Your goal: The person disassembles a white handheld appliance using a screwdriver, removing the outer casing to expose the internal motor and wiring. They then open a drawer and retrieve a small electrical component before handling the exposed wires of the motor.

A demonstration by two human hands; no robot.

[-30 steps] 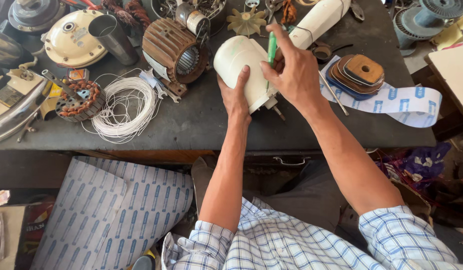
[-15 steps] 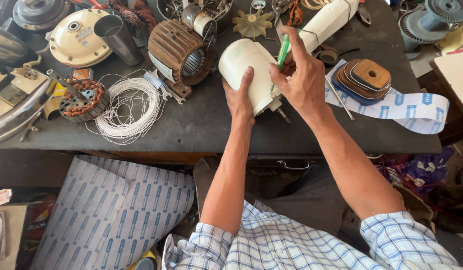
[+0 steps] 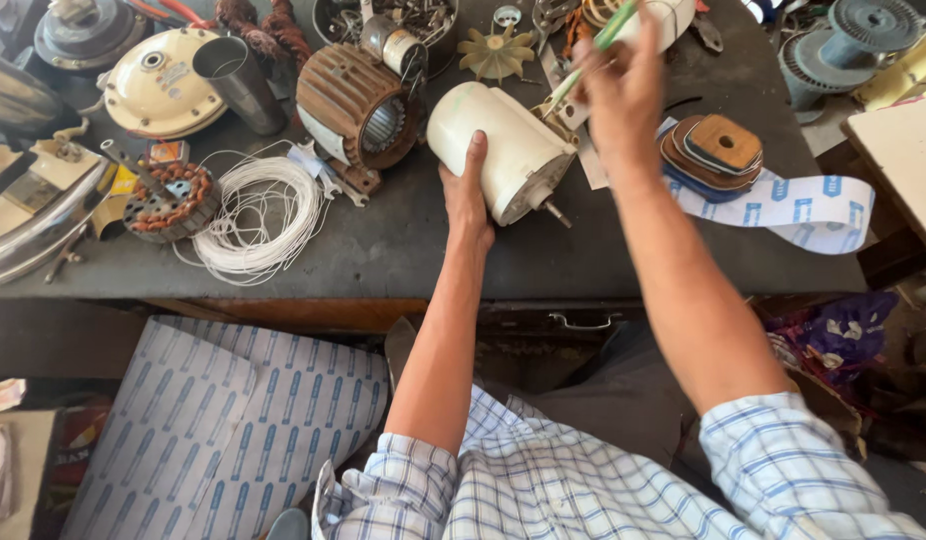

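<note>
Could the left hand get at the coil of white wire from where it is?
Probably yes: the left hand grips the white motor, so it must let go first. The bare bench lies between it and the wire coil.

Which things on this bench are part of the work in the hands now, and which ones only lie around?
In the work:
- left hand gripping the cream motor housing
- right hand holding the green tool

Lying about:
- white wire coil
- ribbed brown motor body
- metal tube
- small fan blade
- stack of oval pads
</note>
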